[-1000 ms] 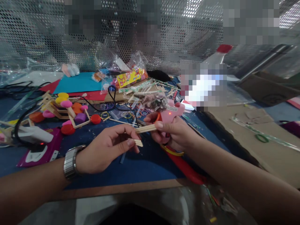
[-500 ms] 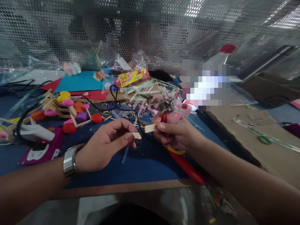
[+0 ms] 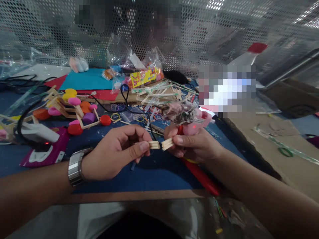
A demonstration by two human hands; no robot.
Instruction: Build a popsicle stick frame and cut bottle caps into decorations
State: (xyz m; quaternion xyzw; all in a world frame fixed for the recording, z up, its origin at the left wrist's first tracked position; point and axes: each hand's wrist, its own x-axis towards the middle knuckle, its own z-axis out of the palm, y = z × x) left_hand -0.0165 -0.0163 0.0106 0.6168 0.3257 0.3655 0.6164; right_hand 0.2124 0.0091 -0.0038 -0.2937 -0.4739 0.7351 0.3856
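Note:
My left hand (image 3: 117,152), with a metal watch on the wrist, is closed in a pinch on a small bundle of short wooden sticks (image 3: 155,145). My right hand (image 3: 196,142) pinches a second short bundle of sticks (image 3: 167,144) between thumb and finger. The same hand is also wrapped round a pink glue gun (image 3: 193,127) with a red trigger and a small red light. A grimy grey-pink clump (image 3: 179,112) covers the gun's front. The two bundles face each other end to end, a narrow gap apart.
On the left are a wooden stick model with coloured discs (image 3: 74,113) and a purple power strip (image 3: 47,152). Loose sticks, rubber bands and plastic bags lie behind my hands. A black cable (image 3: 139,111) loops across the table. Cardboard (image 3: 251,142) lies at right.
My left hand has moved right, bringing its sticks close to the other bundle. The sticks in my right hand now tilt downward at their free end. The view has shifted slightly.

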